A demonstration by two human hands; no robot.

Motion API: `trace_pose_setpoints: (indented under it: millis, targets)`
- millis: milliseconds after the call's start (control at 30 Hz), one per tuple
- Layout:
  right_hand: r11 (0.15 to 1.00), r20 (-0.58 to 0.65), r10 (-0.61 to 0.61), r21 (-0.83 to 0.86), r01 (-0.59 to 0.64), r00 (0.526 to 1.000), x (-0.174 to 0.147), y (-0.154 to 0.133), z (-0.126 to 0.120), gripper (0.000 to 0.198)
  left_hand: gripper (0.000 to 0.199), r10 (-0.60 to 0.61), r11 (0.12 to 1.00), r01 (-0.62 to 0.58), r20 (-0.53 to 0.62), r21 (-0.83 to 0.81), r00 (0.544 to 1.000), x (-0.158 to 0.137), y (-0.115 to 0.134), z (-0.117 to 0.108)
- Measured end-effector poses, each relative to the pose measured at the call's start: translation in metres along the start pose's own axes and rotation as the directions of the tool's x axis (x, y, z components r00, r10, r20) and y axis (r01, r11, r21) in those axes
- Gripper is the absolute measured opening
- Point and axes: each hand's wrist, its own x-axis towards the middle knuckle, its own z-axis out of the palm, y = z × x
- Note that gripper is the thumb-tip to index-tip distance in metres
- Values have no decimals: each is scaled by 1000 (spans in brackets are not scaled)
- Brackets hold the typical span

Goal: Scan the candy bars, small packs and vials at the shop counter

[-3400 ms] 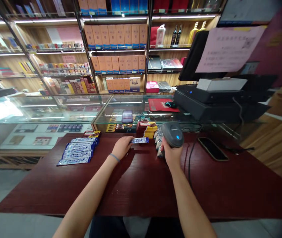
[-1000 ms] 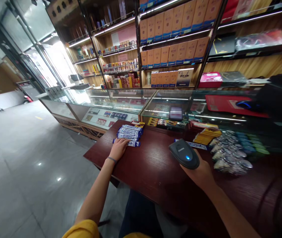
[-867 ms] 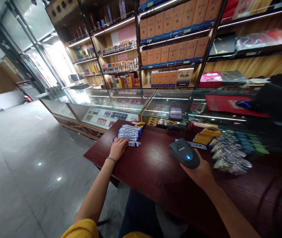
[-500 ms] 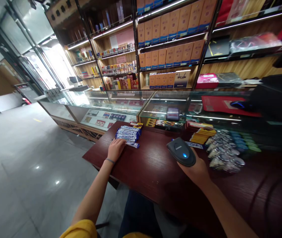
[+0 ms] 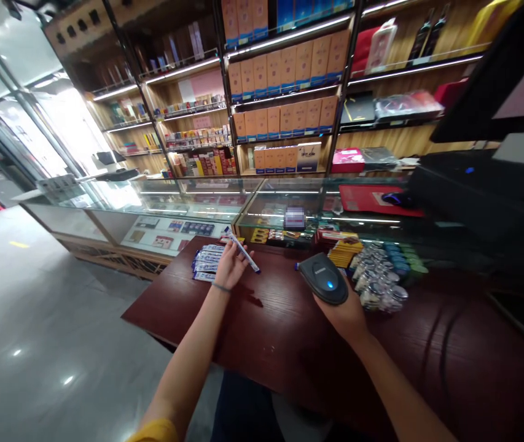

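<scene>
My left hand [image 5: 233, 265] is closed on a slim blue-and-white snack packet [image 5: 245, 252], held tilted above the dark red table [image 5: 243, 325]. Just left of that hand, several like packets [image 5: 206, 261] lie in a row on the tabletop. A dark barcode scanner [image 5: 324, 279] with a lit blue light is gripped in my right hand [image 5: 347, 316]; its head points away from me and to the left. Behind the scanner, part of another blue-and-white packet shows, mostly covered.
Right of the scanner stand yellow packs [image 5: 344, 250], clear-wrapped jars or cups [image 5: 375, 279] and blue and green packs [image 5: 411, 259]. A glass display counter [image 5: 280, 193] borders the table's far side. A red mat [image 5: 367, 199] with a mouse lies on it, beside a black machine [image 5: 469, 196].
My left hand has lifted one packet off the row and brought it up and to the right. The scanner stays in my right hand. The view has turned to the right.
</scene>
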Motion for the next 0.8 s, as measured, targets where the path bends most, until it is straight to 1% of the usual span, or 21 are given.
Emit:
trace_pose_setpoints:
  millis: [67,167,233,300,367,433,567,633,700,767,800]
  targets:
    - [999,-13,-9,44,10,1000,2,6,1,63,13,-109,988,112,29,-104,994,9,-18,13]
    - [996,-40,-37,75,40,999,5,12,2,64,22,-213,959,228,100,-170,972,16,-40,25]
    - [996,-64,-53,63,57,997,6,14,3,64,25,-234,948,258,140,-188,962,16,-49,28]
    - [997,-83,-61,44,64,995,5,14,3,64,26,-233,950,260,162,-174,959,14,-54,25]
    - [998,-83,-59,33,62,995,4,11,3,62,28,-230,960,251,161,-126,960,11,-56,20]
    - [998,-71,-48,28,50,996,3,8,2,63,29,-243,966,253,136,-57,960,9,-58,15]
    - [999,-69,-22,29,24,997,3,4,-1,62,23,-220,972,210,96,110,971,5,-58,9]
    - [999,-79,-10,36,13,997,5,4,-3,60,22,-203,961,184,75,208,976,4,-57,8]
    - [1000,-88,2,28,0,996,8,4,-7,55,23,-202,940,183,39,288,979,3,-53,8]
    - [1000,-76,9,-24,-11,997,11,1,-13,51,24,-213,923,196,15,331,977,2,-47,7]
    - [997,-51,12,-73,-16,999,12,-2,-17,50,25,-224,917,205,16,342,974,2,-44,7]
